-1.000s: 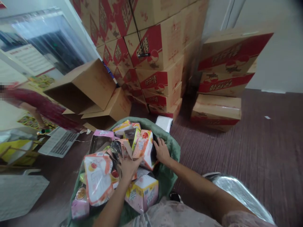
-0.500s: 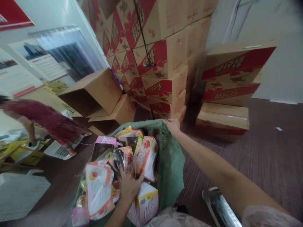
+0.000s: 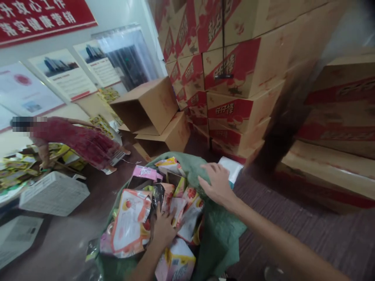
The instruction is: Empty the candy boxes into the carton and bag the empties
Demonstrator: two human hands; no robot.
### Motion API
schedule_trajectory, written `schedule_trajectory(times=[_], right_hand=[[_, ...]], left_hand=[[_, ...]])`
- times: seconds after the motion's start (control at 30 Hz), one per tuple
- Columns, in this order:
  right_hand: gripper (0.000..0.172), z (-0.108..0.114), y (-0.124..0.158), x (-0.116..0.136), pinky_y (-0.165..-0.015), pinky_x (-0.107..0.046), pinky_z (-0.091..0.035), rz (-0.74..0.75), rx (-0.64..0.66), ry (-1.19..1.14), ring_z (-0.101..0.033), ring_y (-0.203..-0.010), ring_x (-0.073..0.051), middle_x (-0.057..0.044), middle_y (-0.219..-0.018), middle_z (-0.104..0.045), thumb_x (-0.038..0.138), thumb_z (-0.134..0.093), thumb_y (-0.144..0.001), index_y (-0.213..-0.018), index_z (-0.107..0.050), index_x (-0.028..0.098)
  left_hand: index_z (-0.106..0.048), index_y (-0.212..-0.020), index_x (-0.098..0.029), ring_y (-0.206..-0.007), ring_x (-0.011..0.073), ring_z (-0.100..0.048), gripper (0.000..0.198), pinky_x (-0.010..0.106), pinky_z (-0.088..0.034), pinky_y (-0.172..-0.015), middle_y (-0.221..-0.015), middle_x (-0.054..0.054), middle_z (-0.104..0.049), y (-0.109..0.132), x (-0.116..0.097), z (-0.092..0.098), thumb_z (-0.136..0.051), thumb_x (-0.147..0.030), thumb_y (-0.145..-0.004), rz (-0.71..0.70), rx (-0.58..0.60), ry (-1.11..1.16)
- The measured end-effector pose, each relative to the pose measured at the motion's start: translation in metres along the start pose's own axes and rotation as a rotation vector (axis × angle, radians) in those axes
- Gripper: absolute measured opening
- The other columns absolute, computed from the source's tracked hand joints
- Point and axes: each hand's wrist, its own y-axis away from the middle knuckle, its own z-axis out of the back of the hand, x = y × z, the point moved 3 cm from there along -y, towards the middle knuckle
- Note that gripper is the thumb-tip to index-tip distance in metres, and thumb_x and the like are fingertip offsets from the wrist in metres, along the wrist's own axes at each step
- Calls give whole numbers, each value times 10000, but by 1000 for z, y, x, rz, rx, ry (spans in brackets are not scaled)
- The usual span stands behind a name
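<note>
A green woven sack [image 3: 222, 224] stands open before me, filled with colourful snack packets and boxes. My left hand [image 3: 164, 230] rests on the packets inside it, fingers spread, beside a white and orange packet [image 3: 129, 222] and a dark clear-wrapped one [image 3: 159, 195]. Below the hand lies a pink and yellow box [image 3: 178, 261]. My right hand [image 3: 216, 181] is over the sack's right rim, its fingers apart and holding nothing. A pink box [image 3: 145, 172] sits near the sack's far edge.
Stacked red-and-brown cartons [image 3: 230, 109] rise ahead, with more cartons [image 3: 331, 171] at the right. Open empty cartons [image 3: 158, 105] stand beyond the sack. At the left a person in dark red [image 3: 79, 138] bends over yellow packets, near a grey crate [image 3: 55, 193]. A white packet [image 3: 230, 168] is behind my right hand.
My right hand has let go of the sack's rim and opened. The rim there has folded inward. My left hand stays on the packets, and the view has swung left.
</note>
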Motion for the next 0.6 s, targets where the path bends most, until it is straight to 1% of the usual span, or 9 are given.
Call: schedule_trajectory(times=[0.03,0.1,0.17,0.23,0.27,0.33,0.4,0.47,0.6], right_hand=[[408,-9,-13,4,-993,-491,-377,55,5,75,-511,-1188,-338,-155,-1241,-622,441,-611,-883,-1204,-649,192],[652,-40,-35,7,-1032,-525,-370,114,175,159,-446,-1287,-384,-188,-1417,-514,548,-739,-799,-1325,-590,194],[955,-77,-50,-7,-1012,-507,-411,-4,377,184,-437,-1317,-413,-207,-1527,-401,588,-869,-640,-1433,-500,205],[1092,-103,-62,-32,-948,-430,-466,-176,473,181,-524,-1258,-380,-226,-1503,-431,549,-911,-598,-1501,-415,187],[1039,-110,-69,-44,-906,-379,-485,-223,493,182,-583,-1191,-343,-208,-1427,-520,503,-913,-620,-1485,-441,174],[751,-113,-88,-62,-821,-295,-497,-225,519,205,-660,-1028,-275,-124,-1178,-692,396,-909,-659,-1316,-625,165],[402,-104,-115,-68,-772,-261,-493,-194,525,256,-678,-948,-253,-66,-985,-745,293,-885,-676,-1043,-759,190],[175,-86,-147,-64,-771,-262,-484,-179,451,309,-677,-966,-247,-68,-988,-753,245,-764,-780,-950,-783,208],[314,-47,-194,-49,-793,-294,-468,-190,216,371,-645,-1047,-250,-95,-1150,-729,304,-511,-939,-1121,-753,222]], left_hand=[[-604,-1425,-224,-1526,405,-224,631,615,-229,-1215,-1313,118,-697,0,-6,-2,-511,-565,-902,12,14,30],[-593,-1436,-242,-1539,425,-159,633,633,-257,-1190,-1321,117,-690,0,-18,-7,-537,-542,-881,24,34,77],[-587,-1441,-262,-1542,427,-140,633,630,-265,-1185,-1336,109,-681,0,-26,-9,-544,-529,-869,19,47,111],[-589,-1440,-269,-1546,425,-129,629,625,-276,-1181,-1378,105,-654,1,-26,-10,-533,-526,-868,27,70,143],[-594,-1436,-267,-1548,422,-122,625,622,-275,-1182,-1392,107,-644,2,-24,-10,-530,-520,-868,34,80,157],[-597,-1433,-268,-1553,413,-103,621,615,-254,-1195,-1398,113,-637,5,-19,-11,-547,-489,-854,44,100,184],[-571,-1453,-278,-1558,404,-75,663,618,-207,-1213,-1410,115,-625,10,-17,-15,-598,-443,-812,38,123,215],[-543,-1473,-292,-1562,399,-45,717,636,-153,-1221,-1422,118,-610,15,-19,-21,-637,-405,-771,24,141,242],[-470,-1523,-271,-1562,397,5,790,657,-124,-1217,-1452,152,-570,21,-30,-29,-638,-420,-765,-3,176,255]])
